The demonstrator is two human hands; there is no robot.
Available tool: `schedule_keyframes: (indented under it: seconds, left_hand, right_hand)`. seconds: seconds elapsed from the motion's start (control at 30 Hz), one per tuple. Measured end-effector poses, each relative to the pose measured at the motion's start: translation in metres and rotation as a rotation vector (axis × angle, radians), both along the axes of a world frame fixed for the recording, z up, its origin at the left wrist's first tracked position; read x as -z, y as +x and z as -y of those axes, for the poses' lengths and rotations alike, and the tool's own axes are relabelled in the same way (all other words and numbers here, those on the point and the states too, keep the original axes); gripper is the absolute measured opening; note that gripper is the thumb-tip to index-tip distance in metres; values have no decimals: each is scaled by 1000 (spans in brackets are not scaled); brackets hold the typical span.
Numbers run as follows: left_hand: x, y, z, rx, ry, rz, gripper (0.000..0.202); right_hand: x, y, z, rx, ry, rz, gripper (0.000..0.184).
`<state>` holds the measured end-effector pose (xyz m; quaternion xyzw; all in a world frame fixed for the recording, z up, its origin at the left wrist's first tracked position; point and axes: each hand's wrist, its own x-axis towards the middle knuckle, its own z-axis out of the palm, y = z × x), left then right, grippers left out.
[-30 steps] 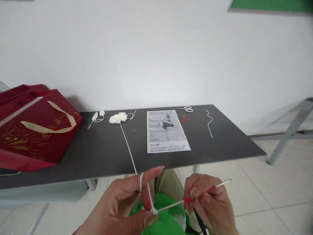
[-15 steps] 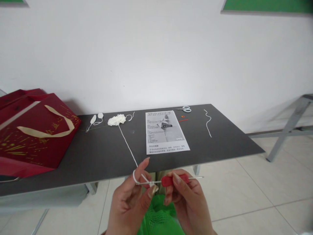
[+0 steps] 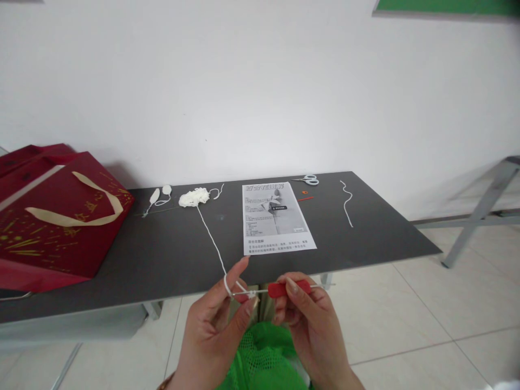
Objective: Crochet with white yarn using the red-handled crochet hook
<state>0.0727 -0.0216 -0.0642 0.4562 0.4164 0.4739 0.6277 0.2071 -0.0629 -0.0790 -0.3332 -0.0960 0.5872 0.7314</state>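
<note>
My right hand [image 3: 311, 319] is closed on the red grip of a crochet hook [image 3: 289, 288], whose thin metal shaft points left. The hook's tip reaches the white yarn by my left index finger. My left hand [image 3: 221, 325] pinches a small piece of white crochet work [image 3: 251, 294] between thumb and fingers, with the yarn looped round the raised index finger. From there a strand of yarn [image 3: 212, 238] runs up across the table to a loose white yarn heap [image 3: 194, 197].
A printed sheet [image 3: 276, 216] lies mid-table [image 3: 377, 238]. Behind it are scissors [image 3: 311, 180], a small orange item [image 3: 305, 198] and a yarn piece [image 3: 347, 203]. Dark red gift bags [image 3: 81, 244] stand left, beside two white crocheted pieces [image 3: 155, 196]. Green mesh fabric [image 3: 264, 352] lies below my hands.
Both hands have risen slightly, the hook with them. The hook's tip has shifted closer to the yarn on my left index finger, and its shaft now sits more level.
</note>
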Motion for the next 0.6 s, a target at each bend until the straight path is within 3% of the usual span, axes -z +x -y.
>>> schedule_keyframes:
  seconds: [0.13,0.23,0.3,0.37,0.47,0.53,0.6]
  left_hand:
    - [7,7,5,-74,0,28,42]
    - [12,14,6,-118,-24,102,47]
    - [13,17,5,-134,-67,157,48]
    - [11,19,5,-117,-134,223,48]
    - [5,16,4,-30,-290,336,50]
    - [0,12,2,15,-381,383,52]
    - [-3,8,1,34,-426,394,52]
  right_hand:
    - [3,-1,-3,20,-24,63,17]
    - [8,-5,0,114,11,269,9]
    - [14,-7,5,224,99,556,9]
    - [21,-6,11,306,282,951,28]
    - [32,-1,18,266,575,1420,56]
    - [37,2,18,264,611,1434,55]
    - [41,3,17,278,541,1252,44]
